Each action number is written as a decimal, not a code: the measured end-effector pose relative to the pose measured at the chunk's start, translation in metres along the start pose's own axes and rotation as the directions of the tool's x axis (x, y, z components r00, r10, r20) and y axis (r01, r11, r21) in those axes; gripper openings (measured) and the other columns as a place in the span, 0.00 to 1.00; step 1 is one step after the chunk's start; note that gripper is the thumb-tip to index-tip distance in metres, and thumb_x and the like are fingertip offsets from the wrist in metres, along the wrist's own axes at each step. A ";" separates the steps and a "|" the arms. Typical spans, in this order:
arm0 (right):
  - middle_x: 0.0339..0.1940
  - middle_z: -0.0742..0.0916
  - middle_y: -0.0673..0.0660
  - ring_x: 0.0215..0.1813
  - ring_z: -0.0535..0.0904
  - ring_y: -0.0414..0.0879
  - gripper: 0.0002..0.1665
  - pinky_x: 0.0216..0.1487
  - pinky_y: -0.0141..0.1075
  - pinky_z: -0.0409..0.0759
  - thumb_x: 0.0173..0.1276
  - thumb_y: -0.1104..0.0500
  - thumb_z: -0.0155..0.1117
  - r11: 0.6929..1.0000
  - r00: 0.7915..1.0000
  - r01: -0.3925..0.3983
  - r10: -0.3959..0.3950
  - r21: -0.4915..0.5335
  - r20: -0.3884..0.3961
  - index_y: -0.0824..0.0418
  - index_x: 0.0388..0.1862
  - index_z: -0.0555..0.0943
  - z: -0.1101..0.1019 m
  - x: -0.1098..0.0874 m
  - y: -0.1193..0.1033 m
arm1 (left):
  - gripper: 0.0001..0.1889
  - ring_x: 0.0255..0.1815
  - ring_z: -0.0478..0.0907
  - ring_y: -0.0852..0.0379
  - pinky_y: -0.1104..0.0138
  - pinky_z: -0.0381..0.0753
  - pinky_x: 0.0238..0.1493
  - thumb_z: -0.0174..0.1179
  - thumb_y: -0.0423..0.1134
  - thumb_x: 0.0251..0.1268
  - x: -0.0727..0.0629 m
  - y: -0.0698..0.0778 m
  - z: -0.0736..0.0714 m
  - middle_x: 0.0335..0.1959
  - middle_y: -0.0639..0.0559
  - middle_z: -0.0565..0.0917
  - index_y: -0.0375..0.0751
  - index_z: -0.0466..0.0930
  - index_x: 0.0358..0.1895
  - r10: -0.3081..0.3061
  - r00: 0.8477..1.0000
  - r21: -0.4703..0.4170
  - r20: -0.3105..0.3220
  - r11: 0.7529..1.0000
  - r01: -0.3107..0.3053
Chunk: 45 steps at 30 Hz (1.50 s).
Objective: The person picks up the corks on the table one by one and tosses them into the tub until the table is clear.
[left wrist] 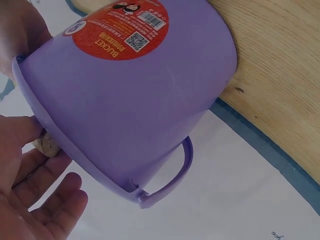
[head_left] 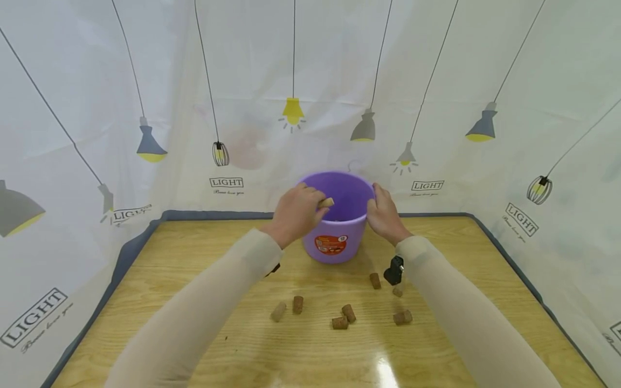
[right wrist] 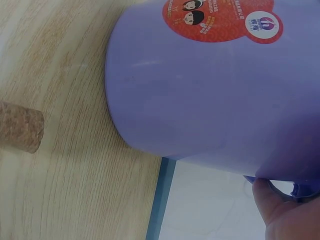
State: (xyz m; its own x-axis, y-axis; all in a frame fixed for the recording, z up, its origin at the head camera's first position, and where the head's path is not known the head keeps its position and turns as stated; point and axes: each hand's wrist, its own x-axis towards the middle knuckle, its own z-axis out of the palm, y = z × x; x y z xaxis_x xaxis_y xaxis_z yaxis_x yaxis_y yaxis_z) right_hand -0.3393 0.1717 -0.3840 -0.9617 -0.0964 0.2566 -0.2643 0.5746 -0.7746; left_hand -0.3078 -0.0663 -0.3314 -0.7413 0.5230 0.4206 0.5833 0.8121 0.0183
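A purple bucket (head_left: 335, 242) with a red label stands upright near the back of the wooden table. Over its near left rim, my left hand (head_left: 298, 212) pinches a cork (head_left: 326, 203) between thumb and fingers. The left wrist view shows that cork (left wrist: 47, 144) right at the bucket's rim, the other fingers loosely bent. On the right side of the bucket, my right hand (head_left: 384, 214) grips the rim by the handle, thumb to the front. In the right wrist view the thumb (right wrist: 267, 200) lies against the bucket's edge. Most of the bucket's inside is hidden.
Several loose corks lie on the table (head_left: 233, 334) in front of the bucket: a pale cork (head_left: 278, 311) and a brown cork (head_left: 298, 304) left, more toward the middle and right. A cork (head_left: 375, 281) lies close to the right wrist camera (head_left: 394, 270). A printed white curtain (head_left: 320, 54) surrounds the table.
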 end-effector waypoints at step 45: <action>0.82 0.55 0.73 0.83 0.47 0.65 0.37 0.82 0.55 0.45 0.81 0.58 0.34 1.000 1.000 0.000 0.000 -0.012 -0.015 0.73 0.82 0.45 0.002 0.002 0.002 | 0.17 0.43 0.83 0.49 0.60 0.85 0.46 0.67 0.47 0.69 -0.027 -0.011 -0.011 0.45 0.46 0.90 0.38 0.87 0.51 0.053 0.987 0.008 -0.150 0.999 -0.052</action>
State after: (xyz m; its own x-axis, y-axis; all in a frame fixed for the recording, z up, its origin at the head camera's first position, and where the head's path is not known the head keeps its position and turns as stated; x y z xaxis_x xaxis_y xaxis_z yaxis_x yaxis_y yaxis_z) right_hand -0.3418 0.1708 -0.3859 -0.9604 -0.0845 0.2653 -0.2635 0.5843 -0.7676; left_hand -0.2904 -0.0927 -0.3328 -0.6513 0.5205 0.5521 0.6185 0.7857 -0.0112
